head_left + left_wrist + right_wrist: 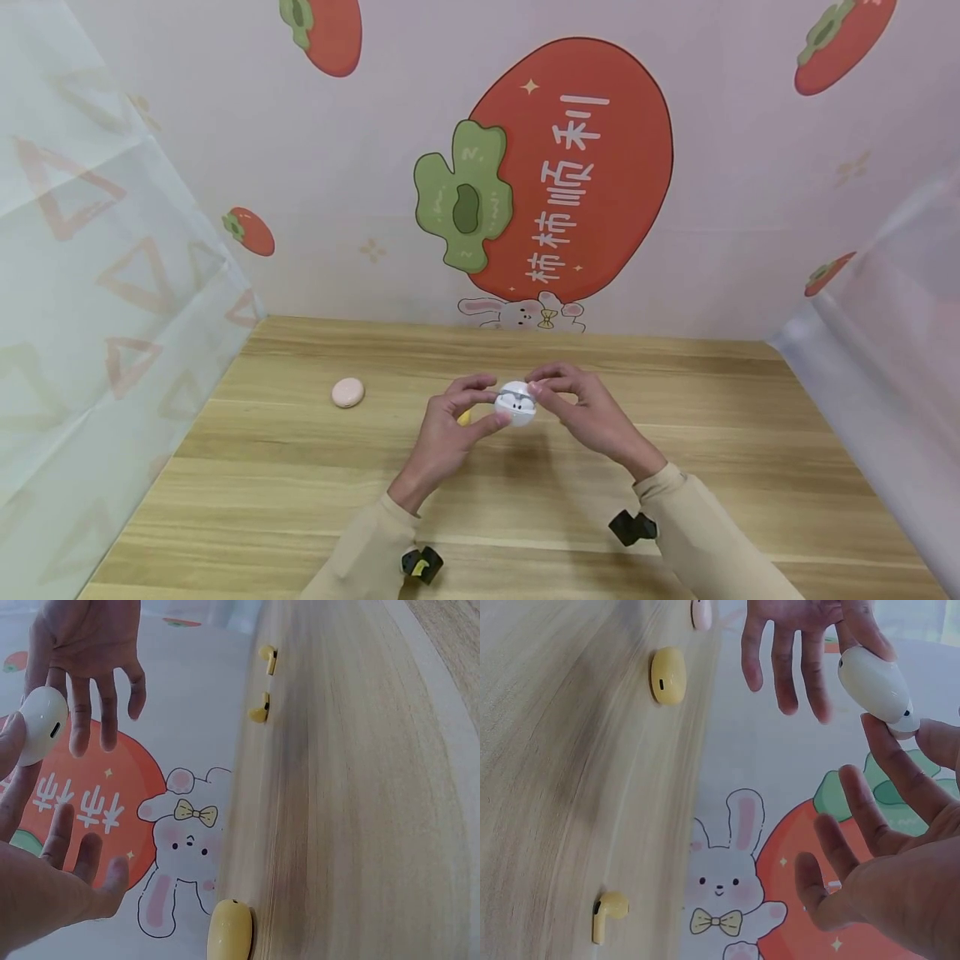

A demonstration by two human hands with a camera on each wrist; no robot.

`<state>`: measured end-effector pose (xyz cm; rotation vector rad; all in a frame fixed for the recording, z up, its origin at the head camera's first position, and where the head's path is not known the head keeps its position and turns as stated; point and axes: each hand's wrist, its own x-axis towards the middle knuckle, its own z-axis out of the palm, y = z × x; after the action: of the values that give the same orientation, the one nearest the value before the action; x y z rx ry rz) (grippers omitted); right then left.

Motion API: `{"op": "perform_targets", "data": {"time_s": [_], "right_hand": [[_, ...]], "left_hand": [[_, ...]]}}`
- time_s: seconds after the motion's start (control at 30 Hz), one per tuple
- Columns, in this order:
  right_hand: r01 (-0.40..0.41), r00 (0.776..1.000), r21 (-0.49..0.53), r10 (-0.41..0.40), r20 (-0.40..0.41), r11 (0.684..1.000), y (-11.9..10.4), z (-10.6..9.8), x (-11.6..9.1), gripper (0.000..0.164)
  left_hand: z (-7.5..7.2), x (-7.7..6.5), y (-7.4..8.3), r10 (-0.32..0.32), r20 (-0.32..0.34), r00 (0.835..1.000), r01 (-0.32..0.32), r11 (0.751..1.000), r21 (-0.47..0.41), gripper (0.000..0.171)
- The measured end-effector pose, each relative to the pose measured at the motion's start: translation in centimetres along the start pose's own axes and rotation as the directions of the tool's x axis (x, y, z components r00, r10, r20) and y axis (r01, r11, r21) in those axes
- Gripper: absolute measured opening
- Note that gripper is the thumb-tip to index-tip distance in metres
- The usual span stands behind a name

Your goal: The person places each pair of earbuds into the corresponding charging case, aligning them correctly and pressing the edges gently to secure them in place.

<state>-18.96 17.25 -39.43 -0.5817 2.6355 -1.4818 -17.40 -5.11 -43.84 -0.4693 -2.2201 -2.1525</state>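
Observation:
Over the table, my left hand (444, 429) holds a white earbud case (516, 414) between thumb and fingers. The case stands with its lid raised, and white earbuds show inside it in the head view. At the lid's right edge, my right hand (592, 412) pinches with thumb and index finger, its other fingers spread in the right wrist view. Under the hands lies a yellow earbud case (668, 676), mostly hidden by the left hand in the head view. Two yellow earbuds (259, 713) rest on the table apart from each other.
A pink round case (348, 392) lies on the wooden table (300, 492) to the left of the hands. Behind stands a pale backdrop (360, 167) printed with persimmons and a rabbit. Fabric side walls (97, 250) border the table left and right.

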Motion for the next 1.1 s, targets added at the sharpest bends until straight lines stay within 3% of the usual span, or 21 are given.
{"op": "perform_targets", "data": {"time_s": [0.23, 0.53, 0.73, 0.93, 1.1], "right_hand": [[0.138, 0.989, -0.065, -0.141, -0.051, 0.988, 0.1, 0.4, -0.2, 0.014], [0.324, 0.932, -0.21, -0.35, -0.097, 0.922, 0.2, 0.9, -0.4, 0.008], [0.338, 0.92, -0.272, -0.377, -0.106, 0.901, 0.1, 1.1, -0.6, 0.01], [0.31, 0.93, -0.288, -0.352, -0.105, 0.906, 0.3, 1.2, -0.9, 0.012], [0.274, 0.94, -0.305, -0.321, -0.113, 0.912, 0.8, 1.0, -1.3, 0.012]], "left_hand": [[0.0, 0.1, 0.0, 0.001, -0.01, 1.0, -0.001, 1.0, 0.025, 0.018], [-0.1, 0.1, 0.2, 0.001, -0.022, 1.0, 0.001, 0.999, 0.05, 0.019], [-0.1, 0.0, 0.3, -0.003, -0.031, 1.0, 0.005, 0.998, 0.061, 0.019], [-0.4, -0.2, 0.1, -0.001, -0.065, 0.998, 0.009, 0.993, 0.118, 0.02], [-1.7, -0.4, -0.1, -0.004, -0.123, 0.992, 0.028, 0.98, 0.198, 0.022]]}}
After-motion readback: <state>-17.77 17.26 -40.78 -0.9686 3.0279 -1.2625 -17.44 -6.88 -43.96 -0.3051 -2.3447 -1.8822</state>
